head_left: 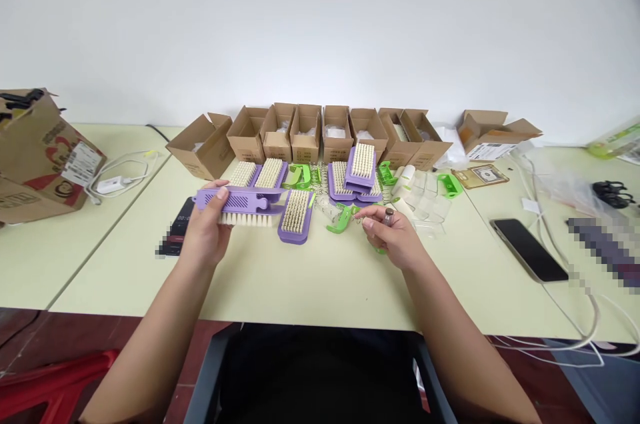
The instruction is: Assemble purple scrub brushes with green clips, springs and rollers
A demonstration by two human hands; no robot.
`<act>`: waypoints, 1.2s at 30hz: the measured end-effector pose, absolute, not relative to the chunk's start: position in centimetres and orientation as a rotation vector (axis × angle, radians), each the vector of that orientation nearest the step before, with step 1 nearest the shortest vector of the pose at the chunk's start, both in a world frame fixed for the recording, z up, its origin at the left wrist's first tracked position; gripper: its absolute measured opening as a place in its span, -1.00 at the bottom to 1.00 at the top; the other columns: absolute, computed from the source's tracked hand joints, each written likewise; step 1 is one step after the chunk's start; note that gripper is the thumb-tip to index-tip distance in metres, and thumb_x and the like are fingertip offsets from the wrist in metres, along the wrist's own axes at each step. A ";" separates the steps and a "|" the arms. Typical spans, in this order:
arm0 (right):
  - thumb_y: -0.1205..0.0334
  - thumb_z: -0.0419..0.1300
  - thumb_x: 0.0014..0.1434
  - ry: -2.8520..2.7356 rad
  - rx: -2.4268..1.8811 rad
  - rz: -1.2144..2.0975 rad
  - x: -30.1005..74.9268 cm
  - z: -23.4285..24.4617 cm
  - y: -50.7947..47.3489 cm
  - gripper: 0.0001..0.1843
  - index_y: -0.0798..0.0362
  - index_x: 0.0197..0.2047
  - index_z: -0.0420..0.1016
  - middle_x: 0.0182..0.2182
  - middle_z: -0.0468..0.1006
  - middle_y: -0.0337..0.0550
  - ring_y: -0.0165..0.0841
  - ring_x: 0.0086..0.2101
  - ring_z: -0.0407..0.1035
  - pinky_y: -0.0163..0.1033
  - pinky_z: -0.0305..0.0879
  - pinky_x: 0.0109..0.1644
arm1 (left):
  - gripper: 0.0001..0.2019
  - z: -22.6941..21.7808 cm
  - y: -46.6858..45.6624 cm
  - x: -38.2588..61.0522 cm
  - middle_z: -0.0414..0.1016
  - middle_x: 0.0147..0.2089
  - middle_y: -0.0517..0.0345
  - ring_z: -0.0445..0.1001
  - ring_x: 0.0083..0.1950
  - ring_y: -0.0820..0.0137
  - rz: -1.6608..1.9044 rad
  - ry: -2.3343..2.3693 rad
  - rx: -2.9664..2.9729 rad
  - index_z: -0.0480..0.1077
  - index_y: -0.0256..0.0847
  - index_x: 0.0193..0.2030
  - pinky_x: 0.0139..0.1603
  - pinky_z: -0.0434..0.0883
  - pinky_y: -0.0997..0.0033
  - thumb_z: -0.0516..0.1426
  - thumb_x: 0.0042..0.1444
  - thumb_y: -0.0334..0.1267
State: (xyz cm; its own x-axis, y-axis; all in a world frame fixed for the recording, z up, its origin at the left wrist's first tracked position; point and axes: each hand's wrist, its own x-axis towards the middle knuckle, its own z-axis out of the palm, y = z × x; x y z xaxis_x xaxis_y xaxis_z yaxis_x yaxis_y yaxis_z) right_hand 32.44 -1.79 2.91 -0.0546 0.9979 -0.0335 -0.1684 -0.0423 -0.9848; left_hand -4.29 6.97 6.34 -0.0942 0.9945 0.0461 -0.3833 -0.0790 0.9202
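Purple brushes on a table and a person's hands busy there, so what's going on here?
The person's left hand holds up a purple brush, bristles facing down, above the table. The right hand is close to a green plastic piece; whether it holds anything small is hard to tell. Another brush lies between them, bristles up, with more brushes behind it. Open cardboard boxes stand in a row toward the wall.

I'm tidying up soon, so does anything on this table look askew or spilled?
No spill shows. The leftmost small carton stands at an angle, out of line with the neighbouring carton. One purple brush also rests on top of two other brushes, which looks slightly untidy.
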 end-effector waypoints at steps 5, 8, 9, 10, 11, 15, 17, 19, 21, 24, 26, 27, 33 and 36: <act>-0.08 0.48 0.26 -0.975 -1.042 1.358 32.3 2.6 -1.7 -0.61 0.01 -0.02 0.63 -0.56 0.13 -0.45 -0.50 -0.58 -0.14 -0.29 -0.22 -0.50 | -0.52 5.4 6.6 -5.9 0.63 -0.08 0.17 0.61 -0.21 0.43 1.591 1.015 0.867 0.54 -0.11 0.05 -0.33 0.48 0.52 0.53 0.10 0.02; -0.09 0.49 0.24 -0.932 -1.047 1.357 31.9 2.7 -1.8 -0.60 0.00 -0.02 0.63 -0.54 0.18 -0.42 -0.50 -0.58 -0.13 -0.28 -0.22 -0.50 | -0.55 4.3 4.5 -6.1 0.64 -0.05 0.18 0.63 -0.14 0.40 1.587 1.092 0.771 0.55 -0.14 -0.01 -0.24 0.54 0.49 0.54 0.08 -0.02; -0.09 0.50 0.24 -0.920 -1.046 1.356 31.7 2.7 -1.9 -0.60 0.00 -0.03 0.63 -0.54 0.19 -0.41 -0.50 -0.58 -0.13 -0.28 -0.22 -0.50 | -0.56 3.8 3.6 -6.2 0.64 -0.05 0.18 0.63 -0.13 0.39 1.569 1.113 0.726 0.55 -0.14 -0.04 -0.20 0.56 0.46 0.54 0.07 -0.04; -0.10 0.50 0.23 -0.910 -1.043 1.353 31.6 2.8 -1.9 -0.59 0.00 -0.04 0.64 -0.54 0.21 -0.41 -0.51 -0.58 -0.13 -0.28 -0.23 -0.50 | -0.57 3.4 2.7 -6.4 0.64 -0.05 0.19 0.63 -0.12 0.37 1.538 1.133 0.687 0.55 -0.14 -0.06 -0.17 0.58 0.43 0.54 0.06 -0.04; -0.10 0.51 0.22 -0.904 -1.041 1.352 31.5 2.9 -2.0 -0.59 0.01 -0.05 0.64 -0.54 0.23 -0.40 -0.52 -0.59 -0.12 -0.28 -0.23 -0.50 | -0.58 3.1 1.8 -6.5 0.64 -0.06 0.18 0.63 -0.12 0.35 1.496 1.153 0.660 0.55 -0.14 -0.08 -0.16 0.59 0.40 0.54 0.06 -0.03; -0.15 0.50 0.22 -0.902 -1.044 1.330 31.2 3.3 -2.2 -0.57 0.00 -0.08 0.64 -0.52 0.36 -0.34 -0.53 -0.61 -0.11 -0.27 -0.26 -0.51 | -0.55 2.9 -1.2 -7.2 0.66 0.01 -0.02 0.63 -0.06 0.22 1.268 1.202 0.757 0.61 -0.19 -0.08 -0.14 0.59 0.34 0.47 0.12 0.13; -0.17 0.48 0.22 -0.912 -1.033 1.301 31.1 3.4 -2.3 -0.57 -0.01 -0.06 0.64 -0.49 0.46 -0.29 -0.54 -0.63 -0.11 -0.26 -0.24 -0.52 | -0.52 3.8 -2.3 -7.0 0.64 0.08 -0.08 0.62 -0.07 0.18 1.137 1.201 0.917 0.62 -0.17 -0.03 -0.18 0.57 0.32 0.45 0.11 0.16; -0.18 0.46 0.24 -0.923 -1.016 1.271 31.1 3.3 -2.3 -0.57 -0.02 -0.05 0.63 -0.46 0.53 -0.25 -0.54 -0.63 -0.12 -0.26 -0.22 -0.53 | -0.50 5.1 -3.2 -6.1 0.62 0.08 -0.05 0.59 -0.12 0.19 0.986 1.210 1.127 0.60 -0.10 0.05 -0.22 0.54 0.33 0.47 0.09 0.13; -0.16 0.45 0.25 -0.926 -0.998 1.250 31.1 3.2 -2.3 -0.59 -0.03 -0.04 0.63 -0.43 0.57 -0.23 -0.55 -0.64 -0.13 -0.26 -0.21 -0.54 | -0.46 6.7 -3.8 -4.4 0.59 -0.06 0.07 0.56 -0.21 0.23 0.815 1.215 1.337 0.54 -0.02 0.12 -0.27 0.50 0.34 0.50 0.06 0.06; -0.14 0.44 0.27 -0.915 -0.977 1.221 31.3 3.1 -2.2 -0.62 -0.04 -0.03 0.63 -0.39 0.59 -0.23 -0.55 -0.64 -0.13 -0.26 -0.20 -0.56 | -0.33 8.7 -4.2 -0.8 0.52 -0.23 0.19 0.51 -0.33 0.22 0.675 1.218 1.616 0.47 0.05 0.19 -0.35 0.42 0.33 0.56 -0.05 -0.02; -0.15 0.43 0.27 -0.901 -0.985 1.197 31.4 3.1 -2.1 -0.62 -0.06 -0.04 0.63 -0.38 0.58 -0.24 -0.55 -0.65 -0.13 -0.26 -0.19 -0.58 | -0.28 9.6 -4.2 1.7 0.55 -0.11 0.11 0.55 -0.26 0.14 0.759 1.204 1.782 0.49 0.04 0.15 -0.32 0.42 0.28 0.60 -0.16 -0.05; -0.16 0.43 0.26 -0.895 -0.994 1.183 31.5 3.1 -2.1 -0.61 -0.06 -0.04 0.62 -0.38 0.57 -0.25 -0.55 -0.65 -0.13 -0.27 -0.18 -0.58 | -0.29 9.8 -4.2 2.7 0.55 -0.05 0.08 0.57 -0.21 0.09 0.803 1.181 1.846 0.50 0.03 0.12 -0.27 0.45 0.24 0.61 -0.19 -0.06; -0.19 0.43 0.25 -0.862 -0.995 1.125 32.2 3.3 -1.9 -0.58 -0.06 -0.04 0.60 -0.40 0.53 -0.30 -0.56 -0.65 -0.14 -0.28 -0.19 -0.60 | -0.27 8.6 -4.3 5.2 0.54 0.22 -0.06 0.57 0.25 -0.16 0.809 1.082 2.160 0.42 0.04 0.25 0.19 0.54 -0.08 0.55 -0.05 -0.08; -0.20 0.43 0.25 -0.873 -0.989 1.126 32.2 3.2 -2.0 -0.58 -0.06 -0.03 0.61 -0.39 0.53 -0.29 -0.56 -0.65 -0.13 -0.28 -0.17 -0.60 | -0.27 7.4 -4.9 4.3 0.54 0.28 -0.12 0.55 0.30 -0.17 0.793 1.054 2.227 0.38 0.04 0.31 0.29 0.51 -0.18 0.53 0.04 -0.03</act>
